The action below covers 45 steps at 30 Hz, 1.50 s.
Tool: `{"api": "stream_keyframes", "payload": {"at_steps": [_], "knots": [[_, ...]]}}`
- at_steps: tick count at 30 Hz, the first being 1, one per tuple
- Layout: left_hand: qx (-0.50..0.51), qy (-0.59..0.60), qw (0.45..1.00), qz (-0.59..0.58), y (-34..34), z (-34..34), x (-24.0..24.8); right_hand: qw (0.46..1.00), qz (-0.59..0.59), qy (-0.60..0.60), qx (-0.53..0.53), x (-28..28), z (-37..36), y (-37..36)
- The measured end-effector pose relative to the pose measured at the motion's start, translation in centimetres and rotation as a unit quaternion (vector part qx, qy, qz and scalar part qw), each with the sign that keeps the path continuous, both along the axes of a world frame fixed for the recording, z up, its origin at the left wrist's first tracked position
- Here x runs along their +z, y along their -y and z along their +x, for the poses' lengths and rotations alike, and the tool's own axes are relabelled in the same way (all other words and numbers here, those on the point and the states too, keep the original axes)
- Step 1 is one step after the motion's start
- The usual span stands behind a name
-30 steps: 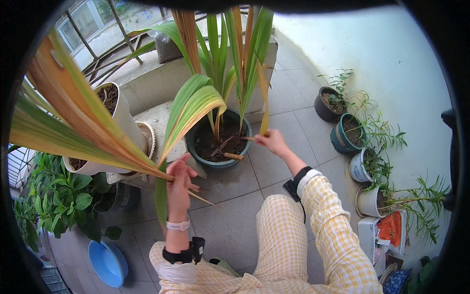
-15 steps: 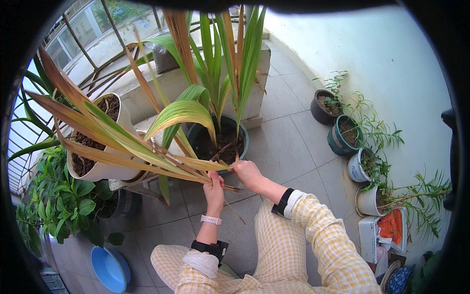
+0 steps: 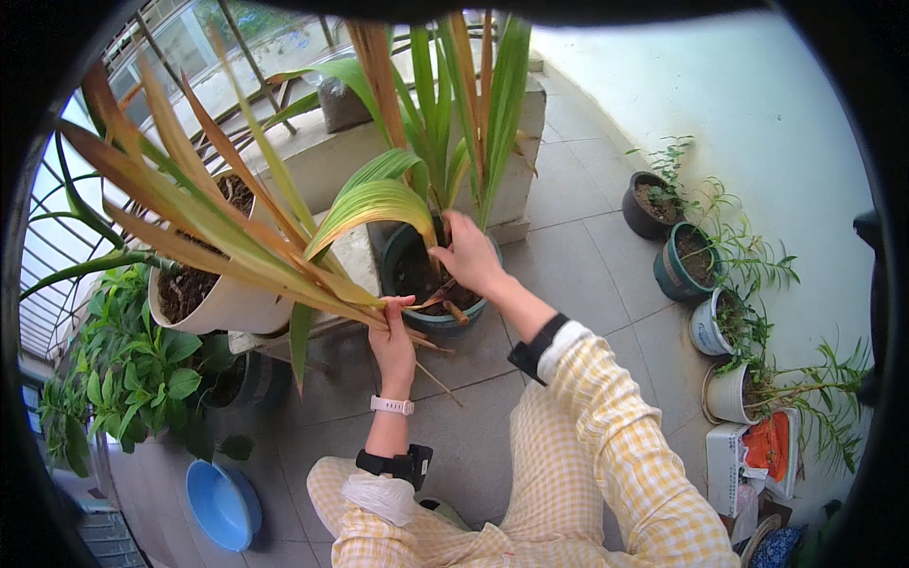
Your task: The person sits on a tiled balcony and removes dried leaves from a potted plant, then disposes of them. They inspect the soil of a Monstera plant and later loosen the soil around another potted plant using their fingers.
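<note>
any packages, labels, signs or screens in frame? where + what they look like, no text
Orange-red packet: lower right by the wall, lying flat on a white tray, soft rectangular pouch.
White tray: lower right on the floor tiles, rectangular, ribbed rim, below the white pots.
Patterned blue item: bottom right edge, too cut off to tell whether it is a package.
No signs or screens in view.

Bare tiled floor (image 3: pixel 587 284) right of teal pot (image 3: pixel 417 308) — leaves (image 3: pixel 237 237) crowd left.
</note>
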<state>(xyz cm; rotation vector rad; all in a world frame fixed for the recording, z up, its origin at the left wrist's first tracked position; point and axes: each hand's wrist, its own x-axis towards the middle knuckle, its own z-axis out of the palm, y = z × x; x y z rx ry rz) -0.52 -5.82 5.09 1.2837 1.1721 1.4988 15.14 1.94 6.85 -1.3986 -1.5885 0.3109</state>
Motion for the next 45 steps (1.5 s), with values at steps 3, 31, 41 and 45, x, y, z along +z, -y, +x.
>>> {"api": "stream_keyframes", "payload": {"at_steps": [3,31,41,45], "knots": [[-0.003,0.057,0.998,-0.016,-0.2,-0.5,0.1,0.999,-0.031,0.041,0.007,-0.3,-0.3,-1.2],[0.001,0.014,0.998,-0.059,1.1,0.1,-1.2,0.959,-0.081,0.111,0.248,-4.4,0.2,10.4],[-0.127,0.070,0.988,-0.049,0.4,-0.7,-1.0,0.968,-0.059,0.104,0.223,6.2,-3.6,5.9],[-0.062,0.034,0.997,0.010,-0.6,-2.2,0.6,0.981,-0.099,-0.005,0.168,6.0,0.0,2.2]]}}
